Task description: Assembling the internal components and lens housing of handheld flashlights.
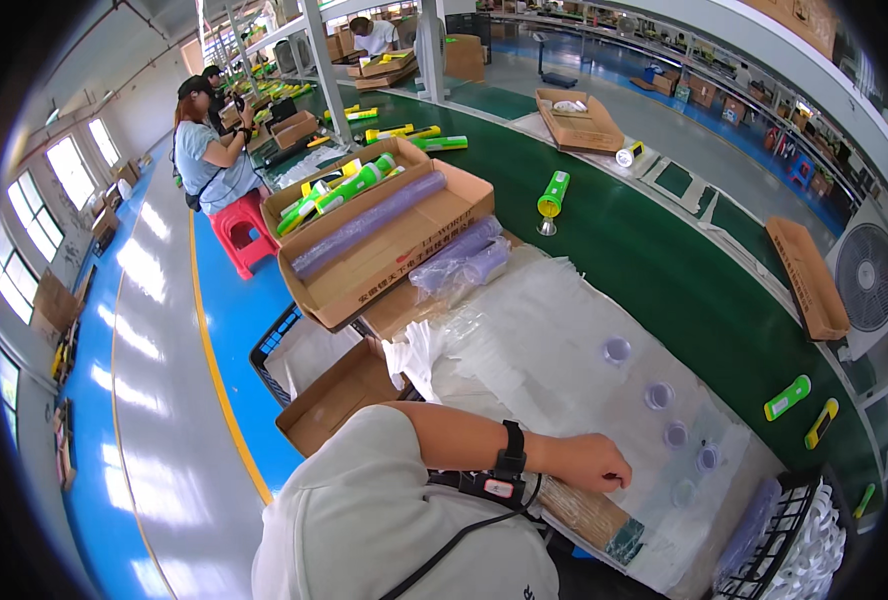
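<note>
My left forearm reaches across from the left, with a black strap and small device on the wrist. My left hand (pixel 596 463) is closed, its fingers curled under, above the near edge of the worktable (pixel 524 340) covered with whitish sheeting. Whatever it may hold is hidden. Right of the hand, several clear, purple-tinted round plastic pieces stand apart in a row, among them one round piece (pixel 659 396) and another round piece (pixel 707 457). A strip of brown cardboard (pixel 584 510) lies below the hand. My right hand is out of view.
Long cartons (pixel 384 270) at the far left hold green and yellow flashlights and purple-wrapped rolls. Beyond the table runs a green conveyor belt (pixel 654 250) carrying a green flashlight (pixel 554 195). A black crate (pixel 774 540) with white parts stands right. A person (pixel 209 155) works farther left.
</note>
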A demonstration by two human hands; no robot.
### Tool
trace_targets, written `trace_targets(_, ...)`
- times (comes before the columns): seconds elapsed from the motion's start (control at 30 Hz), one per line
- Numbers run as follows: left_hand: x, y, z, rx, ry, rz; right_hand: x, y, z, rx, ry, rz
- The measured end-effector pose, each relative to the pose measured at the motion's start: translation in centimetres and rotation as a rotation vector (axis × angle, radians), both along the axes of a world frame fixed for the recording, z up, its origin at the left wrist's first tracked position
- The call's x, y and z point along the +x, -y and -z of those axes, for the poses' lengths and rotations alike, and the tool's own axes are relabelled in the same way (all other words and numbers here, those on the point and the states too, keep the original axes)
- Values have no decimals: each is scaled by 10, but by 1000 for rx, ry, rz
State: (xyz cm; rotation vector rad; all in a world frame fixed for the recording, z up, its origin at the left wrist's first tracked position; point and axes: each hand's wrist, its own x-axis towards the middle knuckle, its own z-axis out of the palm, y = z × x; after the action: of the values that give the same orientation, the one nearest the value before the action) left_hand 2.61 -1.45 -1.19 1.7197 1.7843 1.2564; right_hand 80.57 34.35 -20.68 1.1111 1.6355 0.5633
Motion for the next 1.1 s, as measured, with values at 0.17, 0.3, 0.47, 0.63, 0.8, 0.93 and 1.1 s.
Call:
trace_targets(0.17,-8,-7,-1,-94,28,130,37,64,-8,-261,-594,275)
trace_targets(0.3,-18,11,-2,-187,42,-15,-167,126,-179,453,-1810,355)
trace_targets(0.47,-21,-4,-1,-127,33,-27,-235,160,-284,745,-1099,531)
trace_targets(0.63,-13,-11,-2,-192,101,-7,-255,180,-340,846,-1343,812)
trace_targets(0.8,-7,-10,5,-165,100,-31,-245,139,-344,752,-1990,496)
trace_targets(0.93,-10,0,5,-174,166,-46,-307,71,-363,580,-1700,93)
trace_targets(1.1,-10,-1,-6,-176,221,-61,-369,-18,-355,198,-1237,145)
